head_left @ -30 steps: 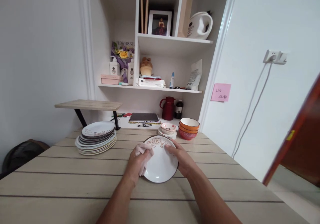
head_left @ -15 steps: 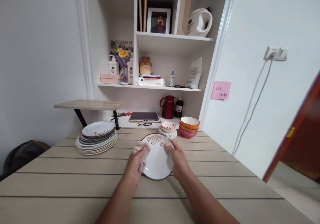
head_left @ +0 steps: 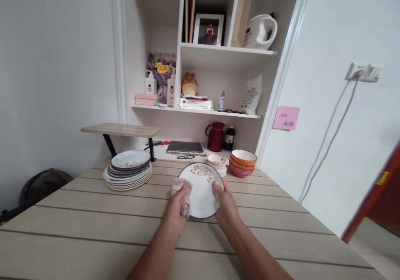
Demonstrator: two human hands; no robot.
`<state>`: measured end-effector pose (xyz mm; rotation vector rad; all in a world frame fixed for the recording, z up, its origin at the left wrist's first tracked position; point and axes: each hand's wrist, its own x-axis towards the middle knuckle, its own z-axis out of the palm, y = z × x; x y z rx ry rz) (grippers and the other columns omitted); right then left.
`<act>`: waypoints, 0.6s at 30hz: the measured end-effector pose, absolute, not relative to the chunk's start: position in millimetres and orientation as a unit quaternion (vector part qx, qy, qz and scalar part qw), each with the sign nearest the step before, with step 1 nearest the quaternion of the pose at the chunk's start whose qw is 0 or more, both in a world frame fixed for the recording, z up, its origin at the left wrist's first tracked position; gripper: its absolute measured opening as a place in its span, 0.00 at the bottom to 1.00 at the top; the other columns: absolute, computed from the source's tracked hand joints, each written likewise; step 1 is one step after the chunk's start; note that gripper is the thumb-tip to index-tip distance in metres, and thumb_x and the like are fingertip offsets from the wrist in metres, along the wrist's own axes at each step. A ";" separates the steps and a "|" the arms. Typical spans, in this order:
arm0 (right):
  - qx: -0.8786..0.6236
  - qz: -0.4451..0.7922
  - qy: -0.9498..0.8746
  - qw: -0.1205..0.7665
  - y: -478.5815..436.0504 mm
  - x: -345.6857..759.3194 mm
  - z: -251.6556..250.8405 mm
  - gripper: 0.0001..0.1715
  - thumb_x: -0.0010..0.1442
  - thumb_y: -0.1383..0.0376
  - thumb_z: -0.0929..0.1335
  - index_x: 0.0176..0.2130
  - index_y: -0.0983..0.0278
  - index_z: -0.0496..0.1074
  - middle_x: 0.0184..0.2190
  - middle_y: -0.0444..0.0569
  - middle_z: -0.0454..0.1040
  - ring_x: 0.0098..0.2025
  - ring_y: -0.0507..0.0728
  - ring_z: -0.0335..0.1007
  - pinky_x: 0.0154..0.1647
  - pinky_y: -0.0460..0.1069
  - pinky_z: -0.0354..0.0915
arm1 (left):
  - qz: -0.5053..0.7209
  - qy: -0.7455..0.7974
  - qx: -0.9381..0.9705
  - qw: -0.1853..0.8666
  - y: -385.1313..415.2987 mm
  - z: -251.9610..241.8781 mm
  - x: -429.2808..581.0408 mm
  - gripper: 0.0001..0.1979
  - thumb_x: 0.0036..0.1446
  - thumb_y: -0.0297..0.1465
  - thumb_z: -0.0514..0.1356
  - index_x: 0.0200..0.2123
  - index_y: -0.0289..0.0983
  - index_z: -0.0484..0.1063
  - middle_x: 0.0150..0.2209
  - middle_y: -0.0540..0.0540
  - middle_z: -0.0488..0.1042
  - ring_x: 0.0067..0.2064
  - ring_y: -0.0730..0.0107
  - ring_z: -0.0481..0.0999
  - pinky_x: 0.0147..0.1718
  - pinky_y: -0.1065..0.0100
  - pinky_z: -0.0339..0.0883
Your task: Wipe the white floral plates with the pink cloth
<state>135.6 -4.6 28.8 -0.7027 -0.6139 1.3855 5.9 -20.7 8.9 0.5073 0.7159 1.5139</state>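
The plank table (head_left: 103, 217) spans the foreground, its far edge meeting the shelf unit (head_left: 215, 51); the wooden riser (head_left: 121, 130) stands at the table's far left, with the plate stack (head_left: 127, 173) in front of its legs; exposed planks extend between that stack and the hands, and also from the hands to the right table edge. The floral plate (head_left: 203, 196) is held at the table's middle, dark rim facing outward all round; contact with the planks cannot be determined; the bowl stack (head_left: 243, 163) stands beyond it, near the far right corner; the left hand (head_left: 176, 209) grips the cloth (head_left: 182, 190) at the plate's left edge; the right hand (head_left: 227, 205) grips the right edge, thumb on the upper face; the small dishes (head_left: 216, 161) sit just beside the bowls, partly hidden by the plate's far rim.
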 end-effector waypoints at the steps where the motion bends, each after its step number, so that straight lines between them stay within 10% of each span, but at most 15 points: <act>1: -0.312 0.630 -0.282 0.654 -4.7 136.7 29.5 0.37 0.45 0.62 0.76 0.54 0.60 0.69 0.37 0.47 0.82 0.34 0.59 0.78 0.36 0.52 0.74 | 0.676 0.325 0.221 0.624 -20.4 8.6 5.5 0.24 0.43 0.40 0.70 0.44 0.37 0.75 0.34 0.44 0.81 0.29 0.67 0.79 0.23 0.71 0.68; 18: -0.336 0.676 -0.467 0.461 -15.6 177.1 58.2 0.38 0.48 0.59 0.77 0.56 0.59 0.67 0.40 0.51 0.81 0.36 0.59 0.78 0.37 0.52 0.73 | 0.644 0.356 0.346 0.582 -27.8 20.0 -7.7 0.22 0.39 0.36 0.72 0.38 0.33 0.76 0.35 0.40 0.81 0.35 0.58 0.80 0.37 0.62 0.72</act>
